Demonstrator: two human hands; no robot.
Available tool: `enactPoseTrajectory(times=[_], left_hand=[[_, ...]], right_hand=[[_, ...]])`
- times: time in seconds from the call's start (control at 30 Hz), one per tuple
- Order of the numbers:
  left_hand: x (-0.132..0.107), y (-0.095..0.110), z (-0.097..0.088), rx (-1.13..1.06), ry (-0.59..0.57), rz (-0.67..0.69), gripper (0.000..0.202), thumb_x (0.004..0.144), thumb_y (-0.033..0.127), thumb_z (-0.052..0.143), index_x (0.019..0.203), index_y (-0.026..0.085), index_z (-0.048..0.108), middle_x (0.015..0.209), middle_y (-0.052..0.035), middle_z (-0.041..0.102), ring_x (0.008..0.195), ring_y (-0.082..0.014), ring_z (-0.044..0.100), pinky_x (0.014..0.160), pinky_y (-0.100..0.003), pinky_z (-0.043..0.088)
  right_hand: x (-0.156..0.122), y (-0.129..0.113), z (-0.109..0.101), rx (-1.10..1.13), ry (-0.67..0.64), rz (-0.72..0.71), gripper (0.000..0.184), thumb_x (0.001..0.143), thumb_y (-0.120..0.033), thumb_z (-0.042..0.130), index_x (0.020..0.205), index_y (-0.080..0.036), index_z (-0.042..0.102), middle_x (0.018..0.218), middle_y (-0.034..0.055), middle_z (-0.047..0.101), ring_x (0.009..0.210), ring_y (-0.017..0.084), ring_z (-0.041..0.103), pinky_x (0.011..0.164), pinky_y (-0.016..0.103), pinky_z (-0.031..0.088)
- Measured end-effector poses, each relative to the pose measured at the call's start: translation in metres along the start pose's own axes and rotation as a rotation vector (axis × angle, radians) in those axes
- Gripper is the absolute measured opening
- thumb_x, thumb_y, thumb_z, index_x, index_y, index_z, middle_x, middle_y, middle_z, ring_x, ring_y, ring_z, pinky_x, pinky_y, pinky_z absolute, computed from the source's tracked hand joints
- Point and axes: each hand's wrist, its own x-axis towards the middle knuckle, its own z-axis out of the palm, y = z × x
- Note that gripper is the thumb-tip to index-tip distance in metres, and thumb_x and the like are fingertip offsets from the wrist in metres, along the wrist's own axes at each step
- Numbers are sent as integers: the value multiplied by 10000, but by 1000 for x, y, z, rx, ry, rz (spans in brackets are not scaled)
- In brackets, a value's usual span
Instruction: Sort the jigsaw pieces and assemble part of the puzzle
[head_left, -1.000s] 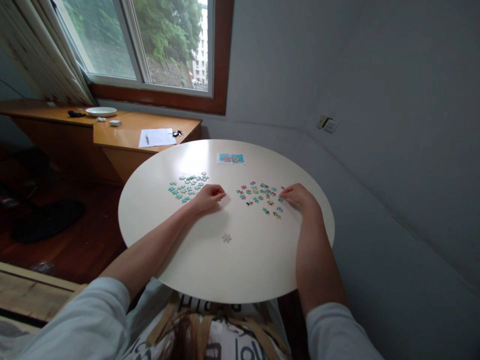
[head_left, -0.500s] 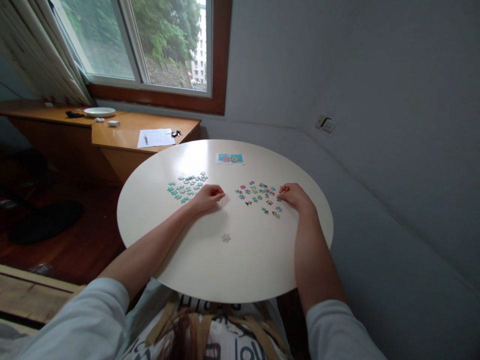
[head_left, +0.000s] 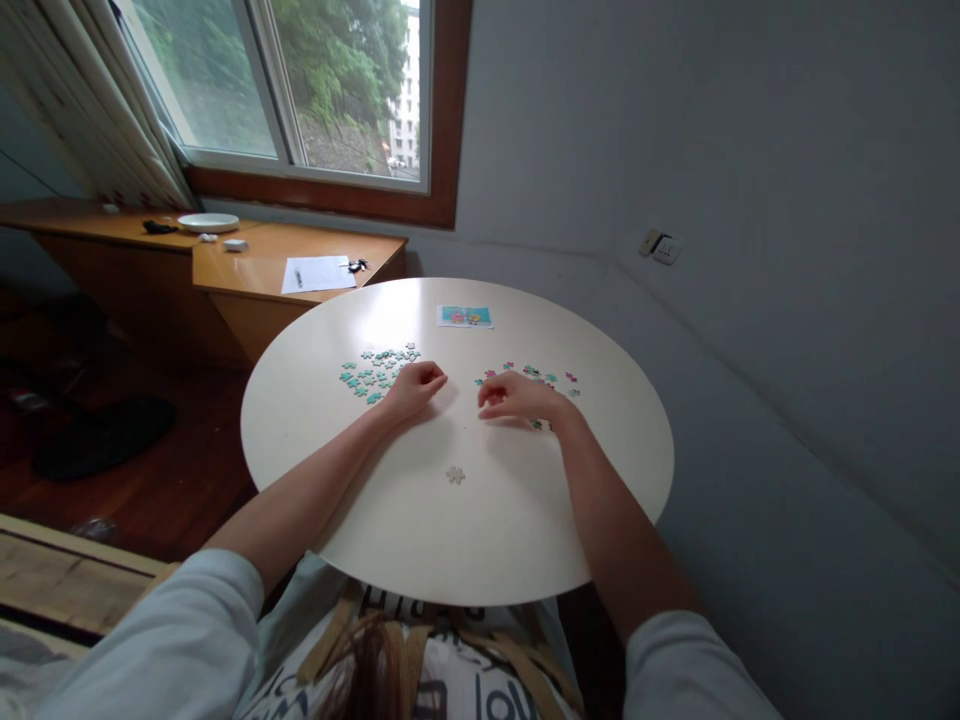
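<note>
My left hand rests on the white round table, fingers curled and the tips pressed together; whatever they hold, if anything, is hidden. Beside it on the left lies a loose group of teal jigsaw puzzle pieces. My right hand hovers over the second group of pieces, bent fingers and thumb apart, no piece visibly held. It covers much of that group; multicoloured pieces show behind it. A single pale puzzle piece, turned blank side up, lies nearer to me.
A small picture card with a teal scene lies at the table's far side. Left beyond the table is a wooden desk with a paper sheet, keys and a white plate. A wall stands to the right.
My right hand has moved left from the right edge of the multicoloured pieces to their left part, and its fingers have parted. Pieces now lie farther right there. My left hand stays nearly still.
</note>
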Motion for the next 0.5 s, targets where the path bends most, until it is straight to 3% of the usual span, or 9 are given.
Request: enactPoseTrajectory(times=[0.07, 0.13, 0.37, 0.5], left_hand=[[1, 0, -1, -7, 42, 3, 181, 705, 304, 563, 597, 159, 552, 515, 35, 491, 507, -96, 418, 516, -237, 335], [1, 1, -2, -18, 65, -1, 173, 701, 299, 564, 598, 160, 551, 519, 36, 493, 511, -97, 420, 522, -238, 343], [0, 3, -3, -18, 83, -24, 180, 691, 312, 561, 590, 164, 543, 514, 40, 477, 511, -96, 402, 521, -240, 332], [1, 2, -3, -10, 89, -26, 182, 690, 318, 561, 594, 164, 543, 518, 38, 472, 517, -98, 400, 523, -244, 322]], right_hand=[[6, -23, 18, -64, -262, -56, 262, 607, -344, 745, 792, -166, 690, 656, -20, 566, 625, 102, 498, 570, 215, 358], [8, -38, 30, -100, -375, -79, 300, 590, -356, 772, 813, -170, 697, 687, -18, 580, 630, 97, 502, 567, 212, 356], [5, -45, 33, -138, -431, -111, 343, 537, -337, 822, 813, -184, 685, 689, -38, 549, 605, 81, 484, 522, 193, 338], [5, -48, 37, -139, -479, -168, 265, 576, -253, 794, 808, -186, 685, 669, -50, 525, 587, 70, 469, 525, 186, 343]])
